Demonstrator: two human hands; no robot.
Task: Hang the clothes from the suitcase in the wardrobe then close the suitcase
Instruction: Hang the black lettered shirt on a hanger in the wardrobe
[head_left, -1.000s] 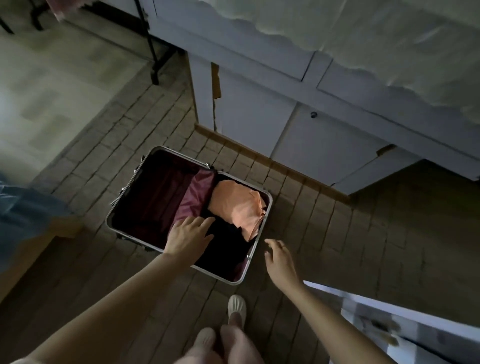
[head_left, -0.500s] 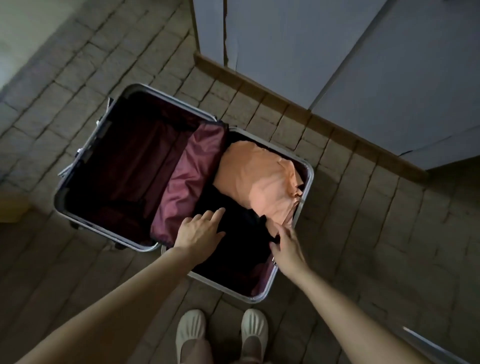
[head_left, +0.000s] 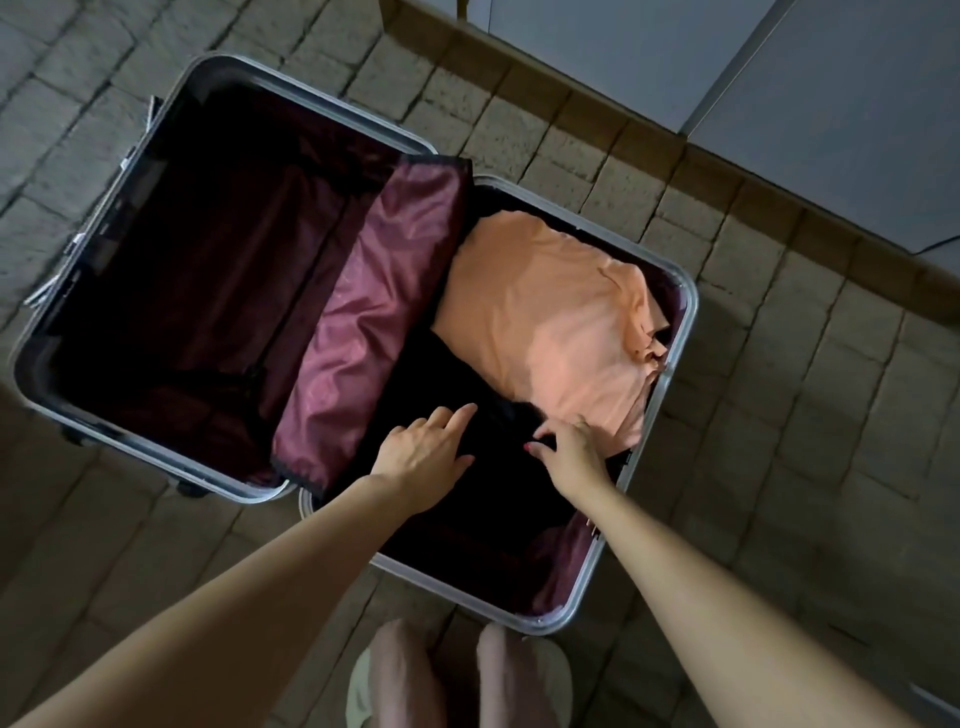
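Head view:
- A suitcase (head_left: 685, 332) lies wide open on the brick floor (head_left: 805, 467), its two halves side by side, metal rims showing.
- The left half holds only dark lining; a maroon flap (head_left: 379, 322) lies folded over the hinge between the halves.
- In the right half, an orange garment (head_left: 550, 327) lies folded at the far end, touching the right rim.
- A black garment (head_left: 467, 499) fills the near part of that half, its edge running under the orange one.
- The left hand (head_left: 423, 452) rests flat on the black garment, its grip wide, fingers straight and spread, holding nothing.
- The right hand (head_left: 574, 452) sits where black and orange meet, fingers bent down onto the cloth; whether its grip has closed on any fabric I cannot tell.
- Pale wardrobe doors (head_left: 831, 104) stand along the far edge of the floor, past a brown skirting strip.
- The person's knees and light shoes show at the near edge, just below the suitcase.
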